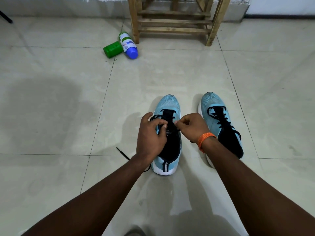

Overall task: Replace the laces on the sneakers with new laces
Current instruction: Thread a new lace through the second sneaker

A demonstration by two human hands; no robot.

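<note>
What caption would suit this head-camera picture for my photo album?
Left hand and right hand pinch the black lace of one blue sneaker; the other sneaker stands beside it, laced.

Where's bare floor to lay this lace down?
Bare floor runs from the left sneaker toe to the stool, and left of it toward the bottles. Crowded: left hand and right hand over that sneaker; lace trails by its heel.

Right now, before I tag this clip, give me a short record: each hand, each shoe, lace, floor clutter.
left hand: grips left light-blue mesh sneaker at its eyelets
right hand: pinches black lace over the tongue; free end trails on tiled floor
right light-blue mesh sneaker: laced in black, untouched
clutter: green plastic bottle, white bottle with blue cap, both lying down; wooden stool behind
</note>
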